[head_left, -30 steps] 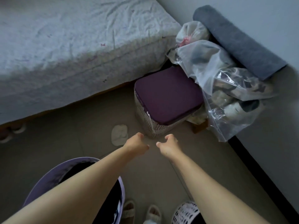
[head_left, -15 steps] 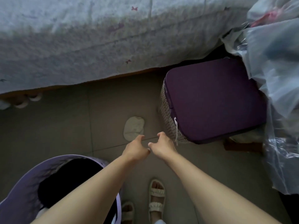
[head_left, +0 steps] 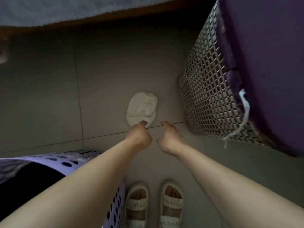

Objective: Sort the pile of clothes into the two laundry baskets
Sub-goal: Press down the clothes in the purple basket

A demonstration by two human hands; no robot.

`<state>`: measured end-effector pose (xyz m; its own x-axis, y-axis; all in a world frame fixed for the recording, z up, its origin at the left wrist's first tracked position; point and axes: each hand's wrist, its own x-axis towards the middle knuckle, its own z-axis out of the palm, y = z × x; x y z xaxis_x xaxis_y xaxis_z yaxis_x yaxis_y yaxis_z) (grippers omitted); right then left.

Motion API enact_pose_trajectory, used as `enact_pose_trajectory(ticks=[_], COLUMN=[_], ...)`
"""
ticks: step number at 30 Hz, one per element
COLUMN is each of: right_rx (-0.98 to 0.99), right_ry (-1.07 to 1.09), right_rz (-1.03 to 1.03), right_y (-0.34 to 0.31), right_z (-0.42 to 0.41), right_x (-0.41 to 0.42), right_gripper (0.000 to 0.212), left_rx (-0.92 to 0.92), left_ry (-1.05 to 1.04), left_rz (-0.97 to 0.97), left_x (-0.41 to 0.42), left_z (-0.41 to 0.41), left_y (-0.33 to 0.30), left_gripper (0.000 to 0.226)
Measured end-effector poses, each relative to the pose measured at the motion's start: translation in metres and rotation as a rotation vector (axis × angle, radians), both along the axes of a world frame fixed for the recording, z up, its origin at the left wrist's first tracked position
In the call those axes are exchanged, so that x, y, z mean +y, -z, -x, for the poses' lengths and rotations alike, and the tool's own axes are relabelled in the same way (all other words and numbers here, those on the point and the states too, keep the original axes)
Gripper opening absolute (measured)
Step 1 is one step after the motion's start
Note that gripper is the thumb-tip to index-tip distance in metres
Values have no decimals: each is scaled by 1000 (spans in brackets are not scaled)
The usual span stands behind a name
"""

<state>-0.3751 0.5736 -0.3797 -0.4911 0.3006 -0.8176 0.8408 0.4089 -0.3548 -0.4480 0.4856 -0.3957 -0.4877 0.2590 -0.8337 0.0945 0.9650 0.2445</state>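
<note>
white sock (head_left: 141,108) on floor | woven hamper (head_left: 209,89) rt | lilac basket (head_left: 92,159) lft

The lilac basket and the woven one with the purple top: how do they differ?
The lilac basket has plastic walls punched with dark oval holes; the woven hamper has a checked weave. The lilac basket is open on top with dark clothing inside; the woven hamper is covered by a purple top, its contents hidden. Both stand on the tiled floor.
</note>
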Motion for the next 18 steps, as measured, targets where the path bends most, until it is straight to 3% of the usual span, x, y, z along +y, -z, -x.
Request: enact_pose_trajectory(ticks=[8, 13, 18], right_rx=[4, 3, 10], right_ry=[-179, -229, -215], right_rz=[68, 53, 43], right_y=[99, 135, 153], right_z=[-3, -6, -5], right_x=[4, 7, 6], right_gripper=[69, 67, 66], left_rx=[0, 113, 14], left_ry=[171, 288, 384], left_rz=[123, 164, 187], left_x=[-8, 1, 1], left_z=[-9, 0, 0], left_y=[116, 148, 172], left_gripper=[65, 56, 52])
